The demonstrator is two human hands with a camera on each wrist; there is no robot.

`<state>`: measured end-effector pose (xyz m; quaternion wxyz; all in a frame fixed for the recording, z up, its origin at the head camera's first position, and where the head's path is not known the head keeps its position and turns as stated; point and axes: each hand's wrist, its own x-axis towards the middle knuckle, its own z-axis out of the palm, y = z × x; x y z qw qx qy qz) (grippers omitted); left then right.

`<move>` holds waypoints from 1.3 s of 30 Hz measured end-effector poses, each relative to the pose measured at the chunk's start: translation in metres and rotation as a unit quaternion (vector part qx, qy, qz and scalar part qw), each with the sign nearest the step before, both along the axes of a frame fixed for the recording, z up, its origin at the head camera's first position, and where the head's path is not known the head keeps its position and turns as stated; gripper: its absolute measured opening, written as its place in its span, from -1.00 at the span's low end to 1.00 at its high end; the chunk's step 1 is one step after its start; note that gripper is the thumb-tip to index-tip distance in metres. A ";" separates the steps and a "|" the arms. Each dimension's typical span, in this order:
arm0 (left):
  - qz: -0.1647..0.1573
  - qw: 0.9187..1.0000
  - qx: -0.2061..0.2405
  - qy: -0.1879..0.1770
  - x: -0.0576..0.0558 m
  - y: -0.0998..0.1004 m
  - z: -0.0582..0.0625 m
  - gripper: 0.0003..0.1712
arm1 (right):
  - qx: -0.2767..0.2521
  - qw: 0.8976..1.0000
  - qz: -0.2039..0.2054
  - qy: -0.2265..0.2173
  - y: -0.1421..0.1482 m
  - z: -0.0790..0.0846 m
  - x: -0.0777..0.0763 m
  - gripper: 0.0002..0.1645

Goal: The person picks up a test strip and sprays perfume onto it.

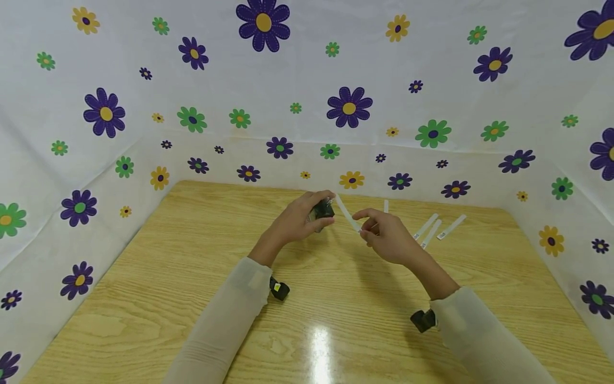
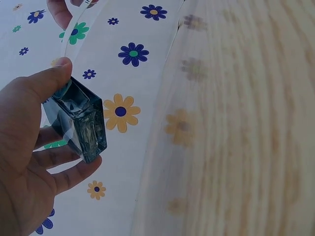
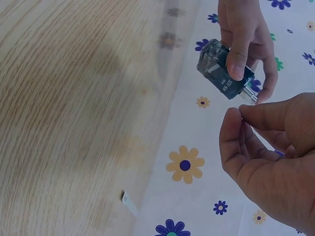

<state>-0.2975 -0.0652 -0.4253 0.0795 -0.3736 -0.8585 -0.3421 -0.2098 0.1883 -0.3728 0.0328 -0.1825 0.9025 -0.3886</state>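
Left hand (image 1: 296, 217): gripping glass bottle (image 2: 84, 122) | right hand (image 1: 390, 238): pinching 1 white strip (image 1: 347, 213) | step, judged: presenting strip to nozzle (image 3: 250, 94) | next likely needs steady alignment

btl (image 1: 326, 208) partly behind l. hand (image 1: 299, 216), head cam

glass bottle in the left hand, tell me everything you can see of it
The bottle looks like dark blue-green, see-through glass, angular and faceted, with pale lettering too small to read surely. A shiny silver-coloured nozzle stands bare, without a cap. The left hand grips it between thumb and fingers, over the wooden table. In the right wrist view it tilts, nozzle toward the lower right; whether a finger presses the nozzle is unclear.
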 end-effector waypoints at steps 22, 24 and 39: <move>0.006 1.000 -0.001 -0.002 0.000 -0.002 0.000 -0.30 | 0.003 1.000 -0.015 -0.006 -0.002 -0.002 0.002 -0.60; 0.006 1.000 -0.001 -0.004 0.000 -0.001 0.000 -0.29 | 0.003 1.000 -0.016 -0.006 -0.001 -0.003 0.002 -0.60; 0.002 1.000 0.010 0.000 0.001 -0.002 0.002 -0.29 | 0.006 0.999 -0.045 -0.019 0.009 -0.009 -0.005 -0.59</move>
